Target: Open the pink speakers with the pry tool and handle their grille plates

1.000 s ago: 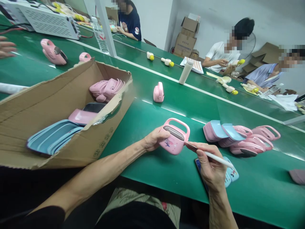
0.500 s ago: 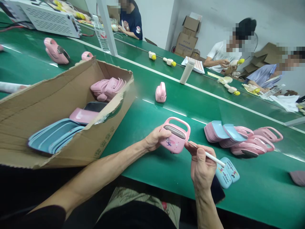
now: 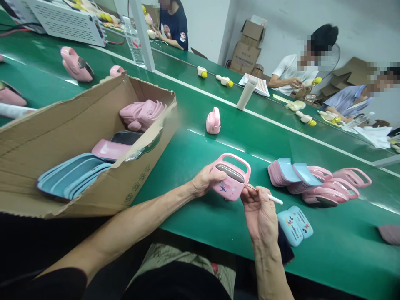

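Over the green table [image 3: 200, 216], the left hand [image 3: 203, 181] pinches the pink handled case [image 3: 233, 188], presumably bracing it against the thin white-handled tool [image 3: 276, 199] pinched by the right hand [image 3: 260, 210], tip at its side.

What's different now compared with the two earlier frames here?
The right hand has shifted left and turned to show more palm, swinging the white-handled tool and uncovering more of the blue covers. Another pink case has come into view at far left. These hands took up and let go of nothing: the left hand still grips its decorated pink case; the tool's tip stays at that case's edge.
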Tool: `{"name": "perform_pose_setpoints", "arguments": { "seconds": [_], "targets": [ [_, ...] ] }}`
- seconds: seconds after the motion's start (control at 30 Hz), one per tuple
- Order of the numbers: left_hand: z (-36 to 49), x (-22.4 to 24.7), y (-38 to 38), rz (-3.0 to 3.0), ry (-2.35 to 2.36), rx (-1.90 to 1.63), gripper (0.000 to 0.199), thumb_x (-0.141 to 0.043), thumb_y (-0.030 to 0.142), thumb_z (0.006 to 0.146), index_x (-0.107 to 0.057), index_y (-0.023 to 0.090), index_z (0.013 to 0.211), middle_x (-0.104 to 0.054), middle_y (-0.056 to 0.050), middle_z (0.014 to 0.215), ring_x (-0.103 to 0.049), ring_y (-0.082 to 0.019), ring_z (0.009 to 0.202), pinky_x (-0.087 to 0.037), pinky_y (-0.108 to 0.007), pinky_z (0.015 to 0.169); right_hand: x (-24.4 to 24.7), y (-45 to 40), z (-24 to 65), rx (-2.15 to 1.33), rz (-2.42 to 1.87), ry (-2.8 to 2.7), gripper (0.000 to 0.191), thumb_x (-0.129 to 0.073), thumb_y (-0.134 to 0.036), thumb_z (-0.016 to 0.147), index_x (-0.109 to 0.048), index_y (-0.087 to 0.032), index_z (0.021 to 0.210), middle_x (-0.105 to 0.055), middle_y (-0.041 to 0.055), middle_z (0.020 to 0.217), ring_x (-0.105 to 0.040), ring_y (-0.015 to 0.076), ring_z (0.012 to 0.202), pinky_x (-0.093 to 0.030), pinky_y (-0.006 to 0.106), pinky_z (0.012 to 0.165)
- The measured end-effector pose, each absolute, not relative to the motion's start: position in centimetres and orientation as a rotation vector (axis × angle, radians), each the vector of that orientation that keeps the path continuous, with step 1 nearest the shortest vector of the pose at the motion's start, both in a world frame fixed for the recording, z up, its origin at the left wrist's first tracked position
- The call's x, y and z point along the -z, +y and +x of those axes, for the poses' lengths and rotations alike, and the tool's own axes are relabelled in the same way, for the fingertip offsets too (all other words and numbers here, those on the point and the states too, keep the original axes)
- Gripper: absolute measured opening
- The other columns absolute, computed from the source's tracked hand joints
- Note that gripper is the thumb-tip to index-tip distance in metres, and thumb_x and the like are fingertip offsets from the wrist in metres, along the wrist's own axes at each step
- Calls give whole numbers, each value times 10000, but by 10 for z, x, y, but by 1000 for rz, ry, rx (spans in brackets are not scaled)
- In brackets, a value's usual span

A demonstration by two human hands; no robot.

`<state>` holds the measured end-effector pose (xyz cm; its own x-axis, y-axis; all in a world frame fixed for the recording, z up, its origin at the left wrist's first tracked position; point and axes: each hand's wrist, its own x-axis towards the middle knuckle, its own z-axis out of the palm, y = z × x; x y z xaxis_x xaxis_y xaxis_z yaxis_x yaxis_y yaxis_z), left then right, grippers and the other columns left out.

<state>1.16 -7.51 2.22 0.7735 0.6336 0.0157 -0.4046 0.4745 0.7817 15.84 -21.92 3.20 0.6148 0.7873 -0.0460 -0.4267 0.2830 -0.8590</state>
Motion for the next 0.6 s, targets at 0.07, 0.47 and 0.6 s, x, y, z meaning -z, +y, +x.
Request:
{"name": "perform_pose_setpoints", "arguments": {
  "seconds": [0.07, 0.47, 0.6],
  "targets": [
    [11, -22, -75, 864, 309, -651, 638, -930, 434, 729, -746, 81, 1228, -822, -205, 1115, -788, -277, 906, -629, -337, 792, -32, -219, 152, -691, -996, -525, 163, -754, -394, 1017, -716, -239, 983, -870, 21, 949, -850, 194, 853, -687, 399, 891],
    [13, -23, -76, 855, 260, -622, 632, -900, 462, 745, -736, 80, 1221, -827, -215, 1074, -799, -301, 861, -639, -362, 748, -39, -217, 153, -163, -1123, -870, 142, -672, -348, 1066, -713, -239, 986, -665, 4, 886, -688, 162, 759, -639, 379, 747],
    [12, -21, -72, 877, 300, -687, 605, -906, 432, 746, -756, 84, 1218, -834, -201, 1078, -801, -293, 891, -636, -355, 789, -49, -221, 143, -137, -1152, -960, 137, -645, -334, 1079, -723, -252, 1002, -647, 7, 895, -694, 173, 754, -653, 414, 747]
  ]
}}
